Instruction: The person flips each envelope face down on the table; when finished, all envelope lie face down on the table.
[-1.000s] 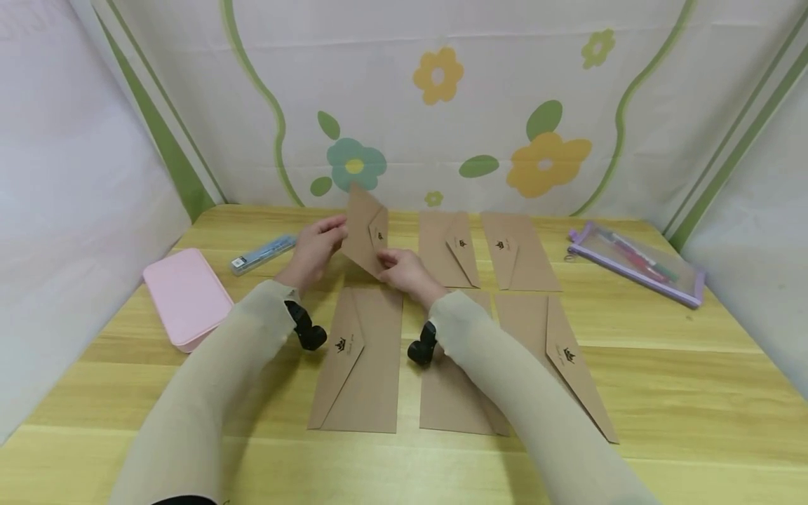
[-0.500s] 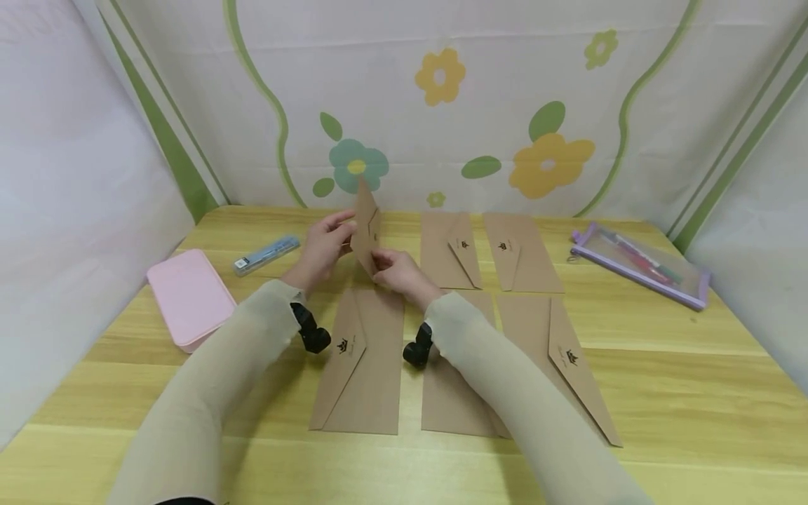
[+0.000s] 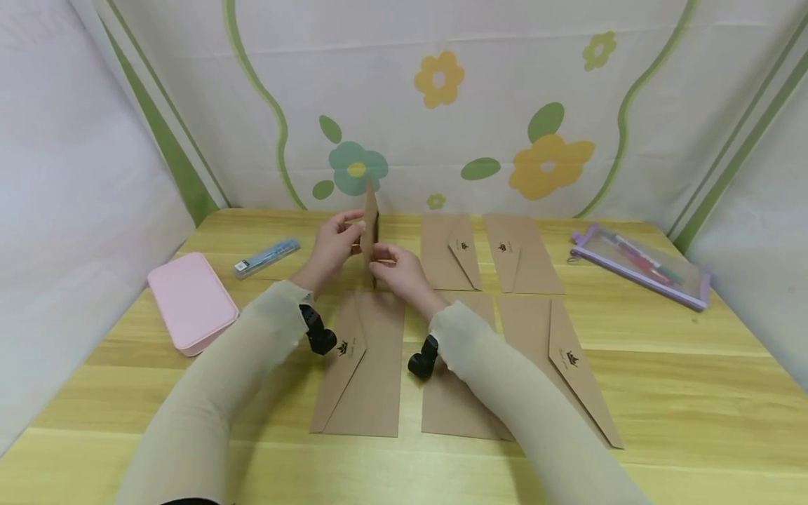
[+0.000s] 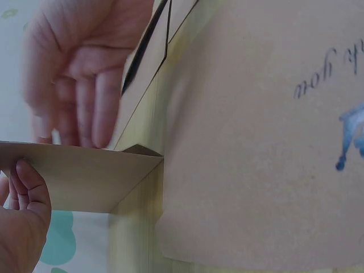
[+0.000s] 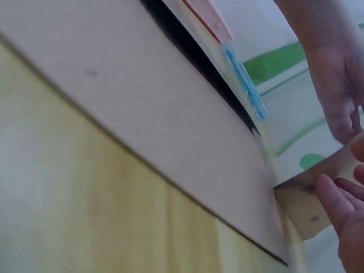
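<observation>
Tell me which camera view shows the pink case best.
The head view: it shows nearly the whole pink case, lid and near side included. The right wrist view catches only one end, cut off by the top edge; the left wrist view shows none.

Envelopes [image 3: 379, 368] on table [image 3: 688, 400], pouch [image 3: 637, 263] right, case [image 3: 192, 298] left

Soft light, slightly blurry wrist views

Crowns [image 3: 571, 358] on four envelopes [image 3: 435, 256], the front-left one [image 4: 244, 170] reading “k you” [image 4: 329, 64]
</observation>
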`<state>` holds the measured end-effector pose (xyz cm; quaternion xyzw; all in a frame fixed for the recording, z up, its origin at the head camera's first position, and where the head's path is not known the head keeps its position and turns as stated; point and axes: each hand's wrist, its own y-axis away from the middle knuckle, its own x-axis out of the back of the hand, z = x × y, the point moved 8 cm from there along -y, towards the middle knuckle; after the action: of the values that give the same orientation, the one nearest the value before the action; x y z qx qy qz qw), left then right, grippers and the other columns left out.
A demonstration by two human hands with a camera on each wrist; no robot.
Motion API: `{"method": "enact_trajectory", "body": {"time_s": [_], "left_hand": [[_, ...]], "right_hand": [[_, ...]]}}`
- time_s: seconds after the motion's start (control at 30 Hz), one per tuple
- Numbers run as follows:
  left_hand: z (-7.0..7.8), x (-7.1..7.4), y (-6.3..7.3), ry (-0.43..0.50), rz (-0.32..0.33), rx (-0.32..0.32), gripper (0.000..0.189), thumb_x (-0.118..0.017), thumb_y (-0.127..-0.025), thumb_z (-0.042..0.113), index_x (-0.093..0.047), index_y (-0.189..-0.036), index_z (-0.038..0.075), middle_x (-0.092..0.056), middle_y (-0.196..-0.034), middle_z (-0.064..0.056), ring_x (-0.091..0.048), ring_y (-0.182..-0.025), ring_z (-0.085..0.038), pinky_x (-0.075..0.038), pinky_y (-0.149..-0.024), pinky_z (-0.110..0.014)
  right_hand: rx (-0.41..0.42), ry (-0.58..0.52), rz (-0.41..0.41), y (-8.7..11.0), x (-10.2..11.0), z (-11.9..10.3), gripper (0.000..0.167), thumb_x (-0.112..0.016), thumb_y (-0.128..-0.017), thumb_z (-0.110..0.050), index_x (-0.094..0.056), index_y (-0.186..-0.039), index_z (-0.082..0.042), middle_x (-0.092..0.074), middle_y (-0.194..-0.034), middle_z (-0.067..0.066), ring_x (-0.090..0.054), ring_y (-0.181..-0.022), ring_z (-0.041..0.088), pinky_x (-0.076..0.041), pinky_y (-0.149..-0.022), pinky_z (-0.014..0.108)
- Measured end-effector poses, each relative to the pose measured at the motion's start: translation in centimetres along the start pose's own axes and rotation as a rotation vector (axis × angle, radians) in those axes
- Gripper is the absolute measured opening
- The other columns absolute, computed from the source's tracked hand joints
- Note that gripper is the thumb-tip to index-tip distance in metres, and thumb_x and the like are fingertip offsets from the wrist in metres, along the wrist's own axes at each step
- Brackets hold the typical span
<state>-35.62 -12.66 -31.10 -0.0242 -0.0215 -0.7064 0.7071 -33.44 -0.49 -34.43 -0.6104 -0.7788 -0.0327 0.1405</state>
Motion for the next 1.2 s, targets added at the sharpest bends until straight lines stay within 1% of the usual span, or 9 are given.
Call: {"method": "enact_trajectory", "body": {"time_s": [0.1, 0.23, 0.3, 0.43, 0.57, 0.83, 0.97, 1.07, 1.2], "left_hand": [[0.0, -0.1, -0.1, -0.005, 0.000, -0.004, 0.038, -0.051, -0.094, 0.017, -0.050, -0.132, 0.011, -0.049, -0.088, -0.001, -0.051, -0.074, -0.010, -0.050, -0.066, -0.021], [0.0, -0.3, 0.0, -0.015, -0.006, -0.006, 0.039, -0.051, -0.095, 0.018, -0.050, -0.133, 0.011, -0.049, -0.088, -0.001, -0.051, -0.075, -0.010, -0.050, -0.067, -0.021], [0.0, -0.3, 0.0, -0.022, -0.013, -0.006, 0.039, -0.051, -0.095, 0.018, -0.049, -0.133, 0.011, -0.048, -0.088, -0.001, -0.050, -0.075, -0.010, -0.050, -0.068, -0.022], [0.1, -0.3, -0.1, -0.027, -0.019, -0.006, 0.038, -0.050, -0.095, 0.018, -0.049, -0.133, 0.010, -0.048, -0.086, -0.001, -0.049, -0.074, -0.010, -0.049, -0.068, -0.022], [0.3, -0.4, 0.0, -0.036, -0.015, -0.007, 0.036, -0.050, -0.095, 0.017, -0.050, -0.131, 0.010, -0.048, -0.084, -0.001, -0.049, -0.072, -0.010, -0.049, -0.067, -0.021], [0.7, -0.9, 0.2, -0.064, -0.033, -0.017, 0.039, -0.051, -0.094, 0.015, -0.049, -0.132, 0.006, -0.048, -0.081, -0.002, -0.049, -0.070, -0.010, -0.051, -0.067, -0.022], [0.8, -1.4, 0.1, -0.073, -0.046, -0.027, 0.039, -0.052, -0.094, 0.016, -0.049, -0.132, 0.006, -0.052, -0.087, -0.009, -0.053, -0.069, -0.010, -0.052, -0.068, -0.024], [0.9, -1.9, 0.0, -0.067, -0.049, -0.037, 0.039, -0.053, -0.093, 0.016, -0.049, -0.131, 0.005, -0.054, -0.093, -0.013, -0.054, -0.069, -0.010, -0.052, -0.067, -0.024], [0.8, -2.4, -0.1, -0.061, -0.059, -0.058, 0.038, -0.053, -0.093, 0.014, -0.050, -0.130, 0.004, -0.055, -0.093, -0.011, -0.056, -0.070, -0.010, -0.053, -0.066, -0.022]], "right_hand": [[0.086, -0.008, 0.052, 0.6, 0.2, -1.1, 0.034, -0.063, -0.086, -0.007, -0.058, -0.119, 0.000, -0.061, -0.116, 0.015, -0.060, -0.106, 0.026, -0.050, -0.087, 0.027], [0.152, 0.004, 0.100, 1.1, 0.2, -2.1, 0.030, -0.065, -0.084, -0.007, -0.060, -0.113, -0.001, -0.063, -0.112, 0.014, -0.062, -0.103, 0.024, -0.051, -0.086, 0.026], [0.174, 0.034, 0.125, 1.2, 0.2, -2.4, 0.028, -0.066, -0.084, -0.008, -0.061, -0.111, -0.002, -0.064, -0.110, 0.011, -0.062, -0.103, 0.022, -0.050, -0.088, 0.028], [0.215, 0.091, 0.164, 1.2, 0.2, -2.8, 0.027, -0.067, -0.083, -0.008, -0.062, -0.109, -0.004, -0.065, -0.107, 0.009, -0.061, -0.103, 0.021, -0.048, -0.091, 0.038], [0.224, 0.108, 0.188, 1.2, 0.1, -2.9, 0.027, -0.066, -0.082, -0.005, -0.062, -0.109, -0.004, -0.066, -0.101, 0.010, -0.060, -0.097, 0.023, -0.050, -0.085, 0.044], [0.241, 0.182, 0.225, 1.3, 0.4, -2.8, 0.027, -0.064, -0.083, -0.004, -0.062, -0.109, -0.005, -0.067, -0.094, 0.008, -0.061, -0.089, 0.018, -0.054, -0.073, 0.025], [0.259, 0.202, 0.249, 1.5, 0.7, -2.8, 0.026, -0.062, -0.083, -0.002, -0.061, -0.109, -0.004, -0.067, -0.094, 0.012, -0.062, -0.086, 0.018, -0.054, -0.070, 0.023], [0.249, 0.199, 0.268, 1.7, 1.0, -2.7, 0.026, -0.061, -0.082, -0.002, -0.061, -0.109, -0.004, -0.067, -0.092, 0.012, -0.062, -0.084, 0.019, -0.054, -0.068, 0.023], [0.239, 0.207, 0.293, 2.0, 1.4, -2.6, 0.024, -0.061, -0.083, -0.003, -0.061, -0.107, -0.004, -0.066, -0.088, 0.010, -0.061, -0.080, 0.019, -0.052, -0.064, 0.022]]}}
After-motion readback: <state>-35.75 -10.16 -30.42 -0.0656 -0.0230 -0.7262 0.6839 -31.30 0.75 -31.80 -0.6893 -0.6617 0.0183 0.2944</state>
